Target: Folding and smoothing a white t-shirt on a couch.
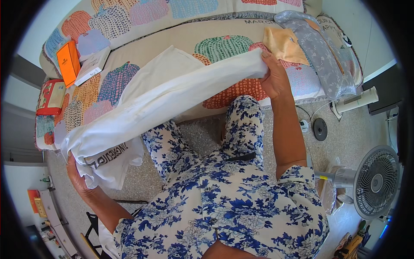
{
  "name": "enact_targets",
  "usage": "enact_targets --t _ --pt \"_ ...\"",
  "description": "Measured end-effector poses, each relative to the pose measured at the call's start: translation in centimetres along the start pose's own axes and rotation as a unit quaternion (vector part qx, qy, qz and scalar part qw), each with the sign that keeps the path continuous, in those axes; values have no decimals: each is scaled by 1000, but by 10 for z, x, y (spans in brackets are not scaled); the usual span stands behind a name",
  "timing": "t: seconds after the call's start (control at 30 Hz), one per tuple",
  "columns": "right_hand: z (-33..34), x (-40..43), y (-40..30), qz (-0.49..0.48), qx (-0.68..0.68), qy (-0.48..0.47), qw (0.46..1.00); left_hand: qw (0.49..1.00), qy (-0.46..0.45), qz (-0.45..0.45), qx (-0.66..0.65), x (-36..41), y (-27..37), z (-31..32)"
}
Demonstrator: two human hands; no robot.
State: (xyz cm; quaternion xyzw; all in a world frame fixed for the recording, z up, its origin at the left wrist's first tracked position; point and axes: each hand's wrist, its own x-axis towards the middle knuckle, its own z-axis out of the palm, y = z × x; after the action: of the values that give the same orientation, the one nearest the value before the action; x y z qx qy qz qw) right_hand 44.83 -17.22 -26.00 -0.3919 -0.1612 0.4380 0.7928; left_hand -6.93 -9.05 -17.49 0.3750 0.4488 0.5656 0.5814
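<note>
A white cloth garment (168, 92), probably a T-shirt, stretches slantwise between my two hands above the front of a sofa. My right hand (275, 76) grips its upper right end, thumb on top. At the lower left, my left hand (77, 173) holds the other end, and its fingers are partly hidden by the fabric. Dark printed lettering shows on the part that hangs beside my left hand. One pale flap of the garment rests over the patterned sofa cover (155, 48). Both my knees, in blue floral trousers (245, 119), are under the cloth.
On the sofa's left lie an orange box (68, 63), a white box (93, 66) and a red packet (51, 97). To the right are a yellow cloth (284, 45), a grey floral cushion (318, 55) and a thin stick (326, 48). A fan (376, 183) stands on the floor at right.
</note>
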Motion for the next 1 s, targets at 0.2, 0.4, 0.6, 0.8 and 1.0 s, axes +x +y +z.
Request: enact_targets --t 0.2,0.4,0.6,0.8,1.0 --pt "-20 -20 47 56 -246 -138 958 1000 19 -8 22 2 -6 -4" --pt "-33 -45 25 85 -336 -115 931 988 15 -28 153 -14 1 -31" --pt "-53 -49 57 90 -293 -53 950 990 18 -14 138 -16 -3 -20" --pt "-52 -62 69 132 -291 -104 942 993 16 7 118 -18 6 -20" --pt "-33 -57 7 53 -115 -33 991 996 46 48 63 -23 15 -31"
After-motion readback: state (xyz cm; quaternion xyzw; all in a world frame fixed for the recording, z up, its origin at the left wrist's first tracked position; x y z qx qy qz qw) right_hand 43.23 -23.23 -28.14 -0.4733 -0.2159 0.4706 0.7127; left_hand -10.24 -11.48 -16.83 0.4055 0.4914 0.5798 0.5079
